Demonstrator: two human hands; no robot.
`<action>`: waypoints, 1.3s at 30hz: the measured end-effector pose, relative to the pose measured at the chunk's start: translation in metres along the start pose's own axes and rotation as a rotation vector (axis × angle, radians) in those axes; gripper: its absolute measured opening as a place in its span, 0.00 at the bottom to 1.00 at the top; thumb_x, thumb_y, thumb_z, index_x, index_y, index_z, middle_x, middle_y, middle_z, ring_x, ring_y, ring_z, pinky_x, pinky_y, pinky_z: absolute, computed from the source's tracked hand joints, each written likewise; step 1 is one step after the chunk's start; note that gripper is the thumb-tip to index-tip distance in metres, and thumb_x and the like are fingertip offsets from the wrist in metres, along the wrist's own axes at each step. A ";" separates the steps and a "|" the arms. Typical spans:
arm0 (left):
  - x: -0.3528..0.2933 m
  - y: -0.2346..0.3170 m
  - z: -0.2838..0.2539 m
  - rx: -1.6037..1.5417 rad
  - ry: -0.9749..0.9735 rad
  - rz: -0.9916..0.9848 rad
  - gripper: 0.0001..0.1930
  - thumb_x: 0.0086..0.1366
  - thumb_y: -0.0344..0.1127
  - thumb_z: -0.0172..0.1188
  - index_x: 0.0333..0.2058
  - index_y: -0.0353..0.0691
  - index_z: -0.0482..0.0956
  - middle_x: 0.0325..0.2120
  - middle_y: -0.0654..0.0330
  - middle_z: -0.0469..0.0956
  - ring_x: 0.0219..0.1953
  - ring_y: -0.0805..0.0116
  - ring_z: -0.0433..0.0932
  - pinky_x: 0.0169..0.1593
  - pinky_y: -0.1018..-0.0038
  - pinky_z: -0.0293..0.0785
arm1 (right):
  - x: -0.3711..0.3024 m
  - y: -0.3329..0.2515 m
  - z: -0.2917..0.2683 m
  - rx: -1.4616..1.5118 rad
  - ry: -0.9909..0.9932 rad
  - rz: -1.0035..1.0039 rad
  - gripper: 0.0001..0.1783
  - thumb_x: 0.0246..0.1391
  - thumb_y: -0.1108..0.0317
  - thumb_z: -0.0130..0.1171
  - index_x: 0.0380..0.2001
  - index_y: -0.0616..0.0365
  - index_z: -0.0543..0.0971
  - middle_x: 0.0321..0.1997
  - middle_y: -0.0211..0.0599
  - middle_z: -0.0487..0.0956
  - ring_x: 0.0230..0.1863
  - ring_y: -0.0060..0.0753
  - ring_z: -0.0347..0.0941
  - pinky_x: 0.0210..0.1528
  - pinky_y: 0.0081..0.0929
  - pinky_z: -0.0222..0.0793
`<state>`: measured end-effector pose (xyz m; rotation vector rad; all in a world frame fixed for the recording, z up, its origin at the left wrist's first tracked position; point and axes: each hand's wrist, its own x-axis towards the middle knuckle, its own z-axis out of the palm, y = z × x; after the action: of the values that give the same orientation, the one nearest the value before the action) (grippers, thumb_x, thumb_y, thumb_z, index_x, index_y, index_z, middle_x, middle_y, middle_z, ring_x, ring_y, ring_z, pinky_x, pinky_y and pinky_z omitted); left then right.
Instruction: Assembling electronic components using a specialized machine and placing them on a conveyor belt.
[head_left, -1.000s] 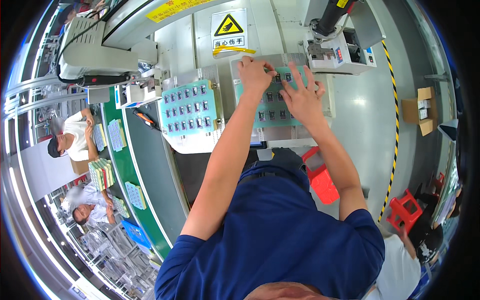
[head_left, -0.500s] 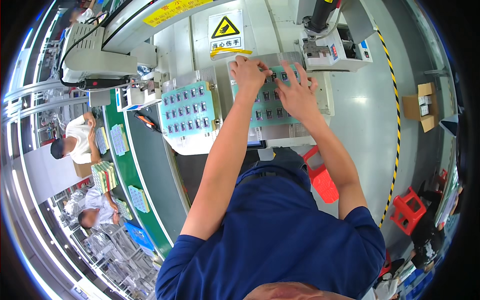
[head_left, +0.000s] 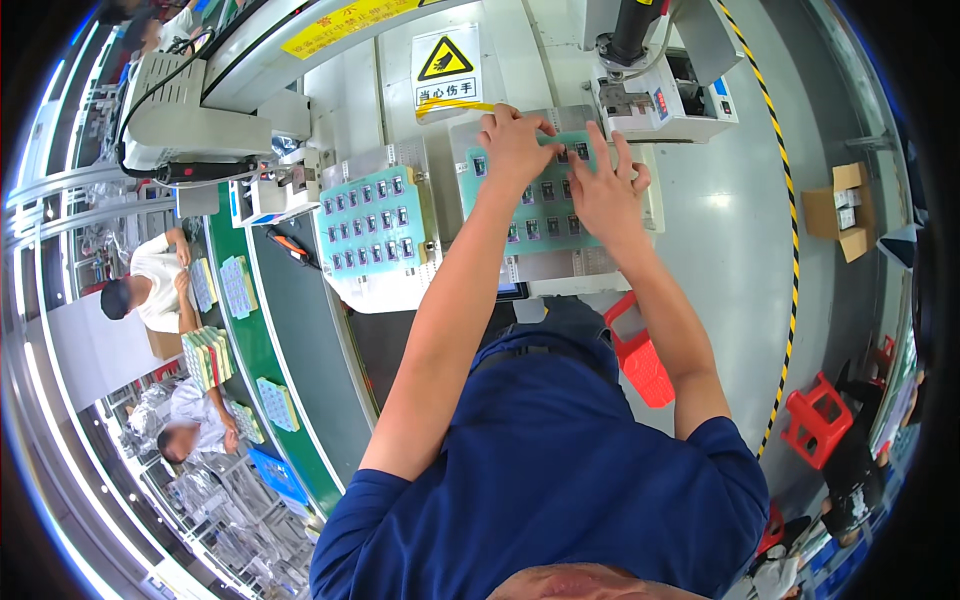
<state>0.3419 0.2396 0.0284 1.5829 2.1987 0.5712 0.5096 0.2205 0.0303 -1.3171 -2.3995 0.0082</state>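
Both hands are over the right-hand light-green tray (head_left: 546, 228), which carries rows of small dark rectangular parts and lies on a perforated metal plate (head_left: 585, 262). My left hand (head_left: 513, 147) bends over its far rows, thumb and forefinger apart near the upper middle. At the upper right, my right hand (head_left: 607, 188) has its fingers spread, the forefinger stretched along the far edge and the thumb close to a small part. I see nothing held in either hand. Fingers and wrists hide some of the parts. A similar filled tray (head_left: 370, 220) lies left of my left forearm.
Machine heads stand at the left (head_left: 200, 130) and right (head_left: 660, 100) of the worktable. A warning sign (head_left: 447, 68) lies behind the trays. Further left, a green conveyor (head_left: 262, 345) carries more trays, with people beside it. A red stool (head_left: 645, 365) stands near my right elbow.
My left hand has shifted slightly right along the far rows, uncovering a part at the tray's upper left. The right hand has also moved a little right and nearer to me.
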 end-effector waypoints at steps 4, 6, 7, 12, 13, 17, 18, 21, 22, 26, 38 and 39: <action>0.002 -0.004 0.006 0.023 0.049 -0.042 0.10 0.43 0.45 0.75 0.28 0.60 0.86 0.45 0.58 0.66 0.52 0.50 0.60 0.55 0.55 0.57 | -0.001 0.000 0.001 0.051 0.013 0.020 0.12 0.51 0.61 0.60 0.40 0.45 0.83 0.67 0.28 0.61 0.66 0.40 0.52 0.56 0.49 0.47; 0.003 -0.003 0.006 0.014 0.040 -0.074 0.10 0.43 0.45 0.75 0.27 0.60 0.86 0.46 0.58 0.66 0.52 0.50 0.60 0.55 0.55 0.57 | 0.001 0.000 0.004 0.082 0.045 0.032 0.11 0.52 0.62 0.60 0.39 0.45 0.83 0.66 0.27 0.62 0.66 0.40 0.53 0.56 0.49 0.47; 0.004 -0.002 0.007 0.022 0.036 -0.081 0.10 0.43 0.46 0.75 0.27 0.60 0.86 0.46 0.58 0.66 0.52 0.50 0.60 0.54 0.55 0.57 | 0.004 0.000 0.005 0.107 0.064 0.044 0.10 0.51 0.63 0.60 0.37 0.45 0.83 0.65 0.27 0.63 0.66 0.39 0.54 0.56 0.49 0.47; 0.007 -0.007 0.007 0.027 0.034 -0.081 0.12 0.42 0.50 0.75 0.27 0.61 0.86 0.47 0.58 0.66 0.53 0.49 0.60 0.55 0.55 0.56 | 0.018 0.001 0.007 0.104 0.007 0.022 0.06 0.46 0.67 0.60 0.30 0.48 0.83 0.64 0.28 0.64 0.65 0.39 0.55 0.55 0.48 0.49; 0.007 -0.007 0.007 0.038 0.027 -0.091 0.12 0.42 0.50 0.75 0.27 0.62 0.86 0.48 0.58 0.66 0.53 0.49 0.60 0.55 0.55 0.56 | 0.018 0.003 0.009 0.105 -0.004 0.023 0.06 0.46 0.68 0.60 0.29 0.49 0.83 0.64 0.28 0.64 0.65 0.39 0.55 0.56 0.49 0.49; 0.009 -0.003 0.005 0.069 -0.011 -0.123 0.12 0.42 0.51 0.75 0.27 0.63 0.86 0.49 0.57 0.66 0.54 0.48 0.59 0.56 0.54 0.55 | 0.016 0.007 0.012 0.108 -0.023 0.008 0.05 0.47 0.69 0.58 0.27 0.51 0.82 0.64 0.28 0.64 0.65 0.39 0.55 0.57 0.50 0.49; 0.009 -0.003 0.004 0.068 -0.008 -0.126 0.12 0.42 0.51 0.75 0.27 0.63 0.86 0.49 0.57 0.66 0.54 0.48 0.59 0.56 0.54 0.55 | 0.015 0.008 0.012 0.108 -0.024 0.004 0.05 0.47 0.69 0.58 0.27 0.51 0.82 0.64 0.28 0.64 0.65 0.39 0.55 0.57 0.50 0.49; 0.010 -0.001 0.001 0.075 -0.027 -0.149 0.12 0.42 0.51 0.75 0.28 0.63 0.86 0.50 0.58 0.66 0.54 0.49 0.59 0.56 0.55 0.55 | 0.012 0.009 0.007 0.057 -0.067 -0.058 0.06 0.48 0.69 0.58 0.29 0.52 0.83 0.65 0.28 0.64 0.65 0.40 0.55 0.57 0.52 0.49; 0.010 0.000 0.000 0.089 -0.047 -0.135 0.12 0.43 0.51 0.75 0.28 0.64 0.86 0.50 0.58 0.66 0.54 0.49 0.59 0.56 0.55 0.55 | 0.011 0.009 0.003 0.043 -0.074 -0.087 0.07 0.48 0.68 0.58 0.31 0.50 0.83 0.65 0.28 0.63 0.65 0.40 0.55 0.57 0.51 0.49; 0.008 0.009 0.000 0.091 -0.034 -0.091 0.11 0.44 0.49 0.74 0.29 0.64 0.86 0.48 0.59 0.66 0.54 0.50 0.60 0.56 0.55 0.55 | 0.005 0.019 -0.012 0.135 -0.003 -0.035 0.11 0.48 0.66 0.60 0.36 0.44 0.84 0.66 0.26 0.63 0.64 0.40 0.55 0.55 0.49 0.50; 0.012 0.015 0.021 0.029 -0.010 -0.001 0.10 0.41 0.46 0.75 0.25 0.62 0.86 0.45 0.61 0.66 0.52 0.50 0.60 0.55 0.54 0.54 | 0.012 0.031 0.002 0.044 0.072 -0.042 0.05 0.46 0.66 0.62 0.28 0.46 0.84 0.61 0.27 0.67 0.62 0.38 0.57 0.53 0.43 0.50; 0.012 0.017 0.022 0.028 -0.014 0.001 0.10 0.41 0.46 0.75 0.25 0.62 0.86 0.45 0.61 0.66 0.52 0.50 0.60 0.55 0.54 0.54 | 0.011 0.032 0.004 0.042 0.070 -0.038 0.05 0.46 0.66 0.62 0.28 0.46 0.84 0.61 0.27 0.67 0.62 0.38 0.57 0.53 0.43 0.50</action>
<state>0.3629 0.2586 0.0175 1.5980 2.2051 0.5305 0.5291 0.2481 0.0245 -1.2324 -2.3518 0.0015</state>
